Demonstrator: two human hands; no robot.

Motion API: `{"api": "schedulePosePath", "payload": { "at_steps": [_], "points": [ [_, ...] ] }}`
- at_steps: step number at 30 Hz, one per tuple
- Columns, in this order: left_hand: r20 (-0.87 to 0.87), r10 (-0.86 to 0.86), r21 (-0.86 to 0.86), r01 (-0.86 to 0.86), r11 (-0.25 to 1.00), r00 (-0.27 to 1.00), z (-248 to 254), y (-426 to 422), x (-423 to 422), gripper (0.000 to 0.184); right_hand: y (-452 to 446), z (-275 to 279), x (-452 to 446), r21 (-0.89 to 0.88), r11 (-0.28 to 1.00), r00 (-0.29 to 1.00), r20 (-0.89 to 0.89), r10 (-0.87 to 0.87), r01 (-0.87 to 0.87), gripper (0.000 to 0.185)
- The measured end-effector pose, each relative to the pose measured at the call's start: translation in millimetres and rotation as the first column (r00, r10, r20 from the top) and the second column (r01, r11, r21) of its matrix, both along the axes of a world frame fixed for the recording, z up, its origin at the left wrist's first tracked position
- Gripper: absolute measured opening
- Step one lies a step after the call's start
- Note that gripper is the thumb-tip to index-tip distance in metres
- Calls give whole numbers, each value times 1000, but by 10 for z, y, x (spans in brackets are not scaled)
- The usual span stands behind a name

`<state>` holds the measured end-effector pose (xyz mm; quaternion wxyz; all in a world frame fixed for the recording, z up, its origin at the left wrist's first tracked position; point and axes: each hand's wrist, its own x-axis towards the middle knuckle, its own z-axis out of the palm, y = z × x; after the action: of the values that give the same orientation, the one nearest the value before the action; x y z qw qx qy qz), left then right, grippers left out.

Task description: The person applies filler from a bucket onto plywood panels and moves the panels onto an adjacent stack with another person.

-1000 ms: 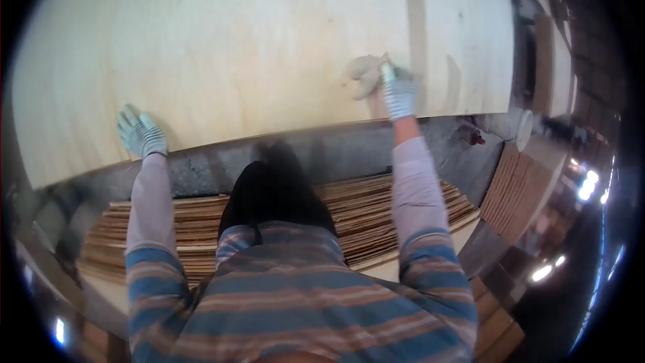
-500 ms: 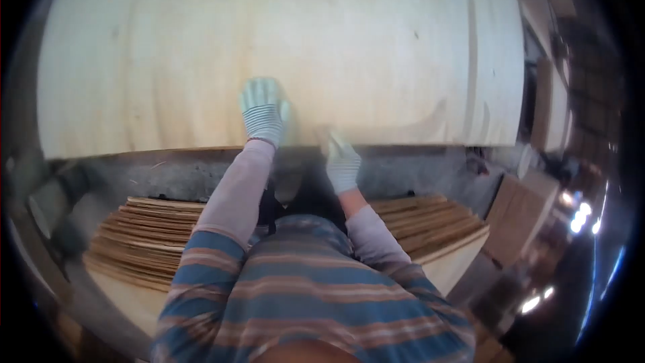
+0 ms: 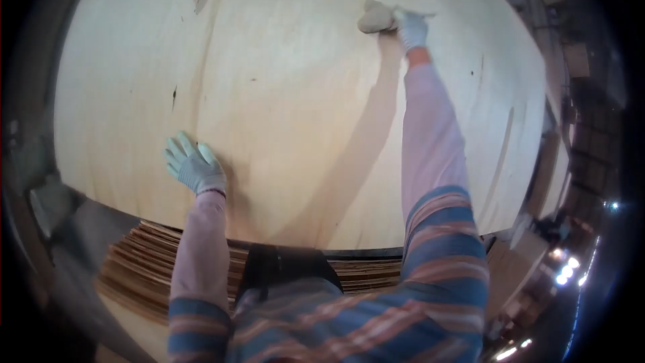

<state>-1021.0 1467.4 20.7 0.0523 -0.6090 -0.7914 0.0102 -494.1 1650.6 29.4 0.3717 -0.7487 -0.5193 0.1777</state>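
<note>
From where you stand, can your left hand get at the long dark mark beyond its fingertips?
Probably yes: the left hand rests on the pale board just short of the long dark mark, with nothing visible between them.

A broad, pale wooden sheet (image 3: 289, 128) bears the flat left hand (image 3: 196, 169).
</note>
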Motion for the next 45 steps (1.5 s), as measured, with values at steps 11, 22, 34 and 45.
{"api": "schedulePosePath", "payload": {
  "at_steps": [11,22,34,45],
  "points": [
    [55,10,-21,-9,1000,998,38,-128,-180,55,-2593,425,-1956,-202,790,815,-181,551,-579,33],
    [227,-568,99,562,821,791,153,-89,-986,58,-5101,373,-4867,-185,844,822,-199,-534,503,26],
    [-15,-203,56,204,977,979,-78,23,-3706,55,-3559,469,-4556,-458,889,996,-82,-45,3,25],
    [150,-322,-96,338,936,935,121,164,-3836,59,-3179,285,-8430,-140,989,967,254,-17,54,45]
  ]
}}
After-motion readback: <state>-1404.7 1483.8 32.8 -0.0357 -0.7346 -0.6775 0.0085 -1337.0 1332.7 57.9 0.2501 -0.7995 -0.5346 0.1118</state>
